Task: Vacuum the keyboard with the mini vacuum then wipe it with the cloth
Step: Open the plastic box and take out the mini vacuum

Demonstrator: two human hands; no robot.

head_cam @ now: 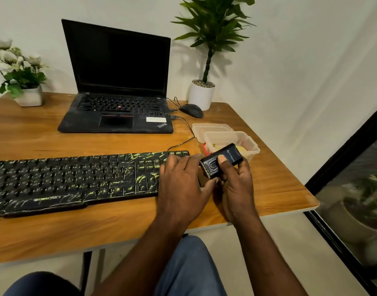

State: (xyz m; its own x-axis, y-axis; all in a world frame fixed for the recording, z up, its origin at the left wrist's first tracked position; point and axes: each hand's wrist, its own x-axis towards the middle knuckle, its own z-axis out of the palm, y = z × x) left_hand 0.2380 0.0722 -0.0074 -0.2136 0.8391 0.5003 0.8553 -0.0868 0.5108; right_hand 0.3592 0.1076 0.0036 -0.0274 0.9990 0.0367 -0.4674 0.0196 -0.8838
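Working at the bench (55, 227), over the right end of the keyboard (65, 178). Resting the left hand (181, 180) flat there, fingers spread, steadying. Gripping the vacuum (231, 156) in the right hand (238, 189), thumb on top, just off the keyboard's edge. Best to turn the intake down and sweep slowly, row by row. Beyond: laptop (119, 67), plant (213, 24), tub (253, 146) right behind the vacuum, mouse (191, 111). Mind the cable (181, 144) trailing off the keyboard toward the laptop. No telling whether the cloth lies in there.
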